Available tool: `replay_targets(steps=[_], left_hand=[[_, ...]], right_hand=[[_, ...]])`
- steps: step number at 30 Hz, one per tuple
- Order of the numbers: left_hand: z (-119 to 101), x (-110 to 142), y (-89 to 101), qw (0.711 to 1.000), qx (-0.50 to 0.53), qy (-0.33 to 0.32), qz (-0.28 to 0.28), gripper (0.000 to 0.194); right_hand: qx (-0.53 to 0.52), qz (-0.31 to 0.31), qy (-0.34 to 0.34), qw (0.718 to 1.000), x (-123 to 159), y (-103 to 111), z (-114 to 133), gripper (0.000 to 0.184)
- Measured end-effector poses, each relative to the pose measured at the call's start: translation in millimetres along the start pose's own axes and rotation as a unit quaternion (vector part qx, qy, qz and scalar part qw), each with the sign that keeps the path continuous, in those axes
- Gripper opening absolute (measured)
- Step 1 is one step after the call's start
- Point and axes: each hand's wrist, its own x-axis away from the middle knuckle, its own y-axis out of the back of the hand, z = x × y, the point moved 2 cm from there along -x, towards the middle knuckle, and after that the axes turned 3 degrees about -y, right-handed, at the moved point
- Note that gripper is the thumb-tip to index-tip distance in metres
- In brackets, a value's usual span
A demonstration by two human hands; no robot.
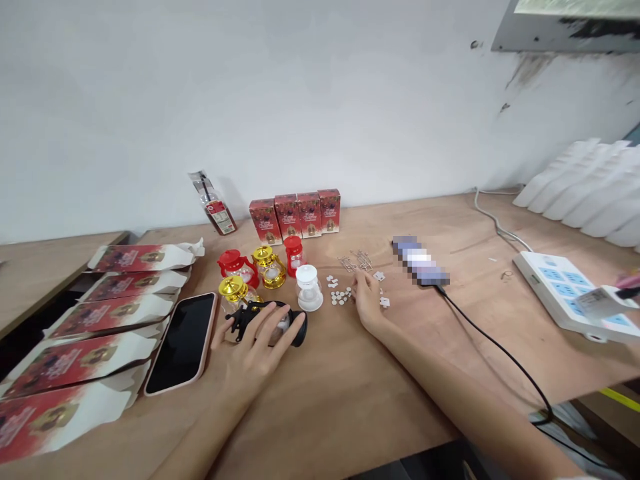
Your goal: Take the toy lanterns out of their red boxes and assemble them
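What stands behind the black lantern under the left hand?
Just behind the black lantern is a gold lantern, its cap and part of its clear body showing. A red lantern stands farther back. The gold lantern's lower part is covered by the black one, so it cannot be seen.

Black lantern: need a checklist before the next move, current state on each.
1. Black lantern under control: ok, the left hand has its fingers around it.
2. Black lantern upright: not ok, tipped on its side with the base toward the right.
3. Right hand at the small parts: ok, its fingers are just right of the white discs.
4. Part in the right fingertips: cannot tell, too small and partly hidden.
5. White lantern standing: ok, upright between the two hands.
6. Thin metal pieces in order: not ok, strewn loosely beyond the right hand.
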Motion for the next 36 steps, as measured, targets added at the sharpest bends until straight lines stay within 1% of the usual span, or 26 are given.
replay_targets(steps=[3, 5, 9, 14, 17, 19, 21, 23, 25, 27, 29, 31, 32, 33, 34, 36], left_hand=[[-1, 2, -7.6, 0.998, -0.037, 0.001, 0.044, 0.051], [-3, 1, -12.1, 0.997, -0.043, 0.01, 0.063, 0.047], [-5, -12, -16.1, 0.996, -0.023, 0.015, 0.088, 0.043], [-3, -35, -21.5, 0.98, -0.038, 0.05, 0.187, 0.037], [-3, -45, -31.6, 0.97, -0.082, 0.043, 0.227, 0.036], [-3, -50, -39.2, 0.964, -0.116, 0.035, 0.238, 0.038], [-3, -55, -43.2, 0.961, -0.139, 0.031, 0.238, 0.041], [-3, -60, -40.4, 0.96, -0.152, 0.034, 0.231, 0.046], [-5, -63, -30.0, 0.964, -0.149, 0.041, 0.216, 0.05], [-11, -63, -15.3, 0.971, -0.125, 0.03, 0.201, 0.049], [-21, -60, -2.2, 0.978, -0.073, -0.031, 0.192, 0.042], [-33, -54, 3.4, 0.975, 0.016, -0.102, 0.197, 0.03], [-38, -50, 2.1, 0.968, 0.069, -0.12, 0.207, 0.024], [-41, -47, -2.3, 0.96, 0.123, -0.121, 0.221, 0.021], [-43, -44, -9.3, 0.949, 0.18, -0.11, 0.236, 0.021], [-43, -39, -28.7, 0.917, 0.296, -0.073, 0.259, 0.029]], right_hand=[[0.012, -0.037, 0.026, 0.999, -3, -3, -1, 0.032], [0.013, -0.047, 0.036, 0.998, -4, -4, -2, 0.032], [-0.003, -0.04, 0.041, 0.998, -7, -4, -5, 0.029], [-0.028, -0.02, 0.042, 0.999, -8, -5, -6, 0.027], [-0.028, -0.017, 0.05, 0.998, -5, -4, -2, 0.027], [-0.02, -0.016, 0.061, 0.998, -3, -4, 1, 0.026], [-0.008, -0.01, 0.076, 0.997, 0, -4, 3, 0.024], [0.008, 0.004, 0.094, 0.995, 4, -5, 4, 0.019], [0.026, 0.019, 0.113, 0.993, 6, -7, 4, 0.014], [0.041, 0.025, 0.127, 0.991, 7, -8, 2, 0.011], [0.051, 0.023, 0.137, 0.989, 7, -9, 2, 0.01], [0.059, 0.02, 0.151, 0.987, 8, -8, 3, 0.01], [0.063, 0.019, 0.161, 0.985, 9, -8, 3, 0.009], [0.067, 0.018, 0.171, 0.983, 11, -8, 4, 0.009], [0.071, 0.017, 0.182, 0.981, 13, -7, 5, 0.008], [0.079, 0.008, 0.202, 0.976, 17, -5, 7, 0.007]])
